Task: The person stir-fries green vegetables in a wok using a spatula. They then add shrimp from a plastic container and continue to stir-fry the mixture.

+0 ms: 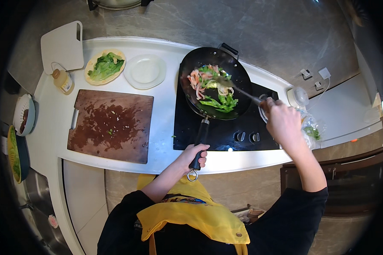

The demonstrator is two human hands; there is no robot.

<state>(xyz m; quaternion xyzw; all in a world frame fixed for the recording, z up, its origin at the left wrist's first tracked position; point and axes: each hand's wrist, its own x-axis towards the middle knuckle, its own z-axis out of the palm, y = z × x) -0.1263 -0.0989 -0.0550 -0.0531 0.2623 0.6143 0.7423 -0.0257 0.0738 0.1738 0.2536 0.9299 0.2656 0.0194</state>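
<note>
My left hand (196, 156) grips the black handle (202, 134) of a dark wok (191, 102) that sits on the black cooktop (188, 134). Pinkish-white strips (196, 83), which look like sliced meat or seafood, lie in the wok with green leaves (221, 103). In my right hand (282, 119) is a metal spatula (247, 94), reaching in from the right. Its blade is blurred and rests among the food, so its exact shape is hard to make out.
Left of the cooktop lies a wet wooden cutting board (110, 126) with food scraps. Behind it stand a plate of green leaves (105, 68), a pale plate (145, 71), and a bottle (63, 83). A lidded container (297, 96) and plastic bag (311, 127) are at right; a sink (40, 188) is at left.
</note>
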